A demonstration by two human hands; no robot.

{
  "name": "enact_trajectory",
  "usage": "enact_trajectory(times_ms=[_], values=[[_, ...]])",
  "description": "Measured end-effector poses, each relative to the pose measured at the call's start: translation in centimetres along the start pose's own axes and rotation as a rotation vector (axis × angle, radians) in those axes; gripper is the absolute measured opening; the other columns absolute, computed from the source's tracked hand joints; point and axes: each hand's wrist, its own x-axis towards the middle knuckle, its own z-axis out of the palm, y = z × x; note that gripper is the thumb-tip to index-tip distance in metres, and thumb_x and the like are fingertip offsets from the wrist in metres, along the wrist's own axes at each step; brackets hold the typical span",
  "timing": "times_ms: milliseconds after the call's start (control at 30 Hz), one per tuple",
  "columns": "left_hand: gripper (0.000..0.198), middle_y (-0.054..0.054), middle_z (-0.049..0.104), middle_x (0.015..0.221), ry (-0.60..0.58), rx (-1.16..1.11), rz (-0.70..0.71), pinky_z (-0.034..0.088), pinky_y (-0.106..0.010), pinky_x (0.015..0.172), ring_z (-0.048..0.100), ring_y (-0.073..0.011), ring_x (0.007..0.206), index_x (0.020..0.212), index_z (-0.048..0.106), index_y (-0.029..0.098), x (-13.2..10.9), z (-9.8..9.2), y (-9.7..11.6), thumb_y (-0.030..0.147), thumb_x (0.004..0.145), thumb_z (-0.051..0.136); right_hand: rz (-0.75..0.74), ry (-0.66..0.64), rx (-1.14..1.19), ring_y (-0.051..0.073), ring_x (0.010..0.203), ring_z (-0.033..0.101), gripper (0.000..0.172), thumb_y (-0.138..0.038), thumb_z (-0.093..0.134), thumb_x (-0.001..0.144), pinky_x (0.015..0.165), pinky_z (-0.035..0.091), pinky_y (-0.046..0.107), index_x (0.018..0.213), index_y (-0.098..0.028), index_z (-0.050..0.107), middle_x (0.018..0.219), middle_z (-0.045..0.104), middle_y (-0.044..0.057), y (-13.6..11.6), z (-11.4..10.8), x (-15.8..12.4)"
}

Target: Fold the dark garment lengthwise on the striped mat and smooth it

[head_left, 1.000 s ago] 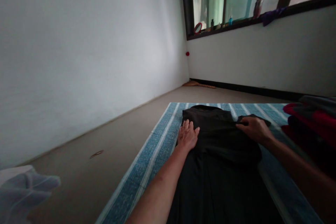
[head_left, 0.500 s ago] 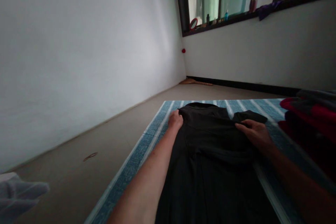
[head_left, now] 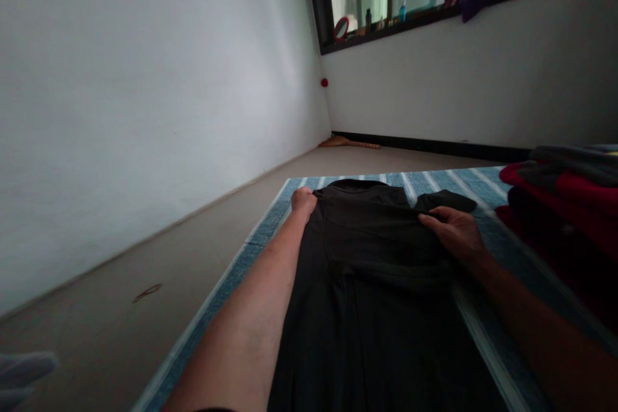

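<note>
Black garment [head_left: 379,302] is at 5 o'clock in the view, spread on the blue-and-white striped mat [head_left: 245,259], collar end away from the camera. Clock below is centred on the garment, 12 = far.

Left hand [head_left: 304,201] at 10–11: fingers curled, clamped on the garment's far-left edge. Right hand [head_left: 456,230] at 2: thumb and fingers together, pinching a raised edge of the same fabric.

Dark cloth piece [head_left: 447,201] just past the right fingers, 1–2; can't tell if it's part of the garment. Clothes stack [head_left: 574,225], red and grey up top, 2–3, apart from the right hand. Thin brown loop [head_left: 147,293] on the floor [head_left: 193,264], 9. Pale cloth [head_left: 24,368], 8–9, blurred, cut by the frame. Broom [head_left: 352,141] near the far wall, 11–12. Window ledge above: red-rimmed mirror [head_left: 341,28] just before 12, purple cloth [head_left: 477,3] at 1.
</note>
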Motion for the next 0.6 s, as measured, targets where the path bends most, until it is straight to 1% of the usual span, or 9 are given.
enact_trajectory(times_ms=[67,167,233,267,367,433,500,533,600], values=[[0.022,-0.013,0.069,0.093,0.03,0.08,0.032,0.045,-0.027,0.073,0.064,-0.0235,0.091,0.094,0.066,0.009,-0.6,-0.1,0.3,0.008,0.075,0.054,-0.016,0.012,-0.009,0.018,0.064,0.06,0.024,-0.045,0.064,0.067,0.053,0.044,0.026,0.074,-0.022,0.067,0.068,0.066,0.002,0.2,0.0,0.1],[0.029,-0.017,0.062,0.114,0.085,0.2,0.117,0.044,-0.033,0.086,0.057,-0.0276,0.11,0.11,0.06,0.011,-2.1,-0.6,1.1,0.015,0.084,0.05,-0.044,0.016,0.012,0.018,0.064,0.059,0.026,-0.046,0.064,0.067,0.052,0.043,0.026,0.074,-0.021,0.067,0.068,0.066,0.002,0.2,0.1,0.1],[0.029,-0.016,0.058,0.121,0.075,0.263,0.202,0.042,-0.034,0.093,0.052,-0.027,0.117,0.113,0.058,0.014,-3.3,-0.8,1.5,0.019,0.088,0.046,-0.064,0.012,0.039,0.018,0.063,0.059,0.03,-0.05,0.064,0.067,0.052,0.042,0.026,0.074,-0.02,0.068,0.067,0.065,0.001,0.1,0.1,0.0],[0.027,-0.014,0.058,0.122,0.047,0.288,0.249,0.041,-0.033,0.095,0.051,-0.0254,0.118,0.112,0.059,0.016,-3.8,-0.7,1.7,0.019,0.088,0.045,-0.077,0.013,0.046,0.018,0.062,0.058,0.033,-0.051,0.064,0.067,0.052,0.042,0.026,0.074,-0.019,0.068,0.067,0.065,0.001,0.0,0.1,-0.1],[0.025,-0.008,0.059,0.124,-0.098,0.349,0.366,0.04,-0.028,0.098,0.053,-0.0204,0.118,0.109,0.06,0.019,-5.1,0.1,1.7,0.021,0.087,0.049,-0.126,0.014,0.054,0.017,0.061,0.057,0.038,-0.054,0.063,0.069,0.052,0.041,0.026,0.074,-0.018,0.069,0.065,0.063,0.001,-0.3,0.0,0.0],[0.03,-0.009,0.054,0.133,-0.166,0.381,0.403,0.037,-0.028,0.103,0.048,-0.0201,0.124,0.118,0.056,0.018,-5.7,1.0,1.3,0.024,0.089,0.049,-0.172,0.02,0.041,0.017,0.062,0.057,0.039,-0.054,0.059,0.073,0.053,0.042,0.026,0.076,-0.017,0.069,0.065,0.063,0.002,-0.2,-0.3,0.3],[0.037,-0.012,0.044,0.143,-0.19,0.408,0.413,0.031,-0.033,0.108,0.039,-0.0212,0.133,0.127,0.049,0.015,-6.0,1.7,0.9,0.027,0.092,0.044,-0.232,0.063,-0.029,0.019,0.067,0.06,0.038,-0.05,0.052,0.079,0.057,0.045,0.027,0.082,-0.016,0.07,0.07,0.065,0.003,0.2,-0.9,0.9],[0.04,-0.012,0.039,0.147,-0.192,0.418,0.415,0.029,-0.035,0.11,0.035,-0.0216,0.135,0.131,0.045,0.015,-6.2,2.0,0.7,0.028,0.094,0.041,-0.263,0.098,-0.103,0.02,0.072,0.061,0.037,-0.046,0.049,0.082,0.062,0.046,0.028,0.087,-0.016,0.07,0.076,0.067,0.004,0.4,-1.3,1.4],[0.042,-0.012,0.035,0.149,-0.195,0.436,0.418,0.026,-0.038,0.112,0.031,-0.0216,0.138,0.135,0.04,0.015,-6.3,2.3,0.4,0.029,0.096,0.036,-0.313,0.118,-0.376,0.021,0.089,0.062,0.036,-0.03,0.041,0.085,0.074,0.048,0.03,0.104,-0.017,0.068,0.095,0.069,0.007,0.9,-1.9,2.6]])
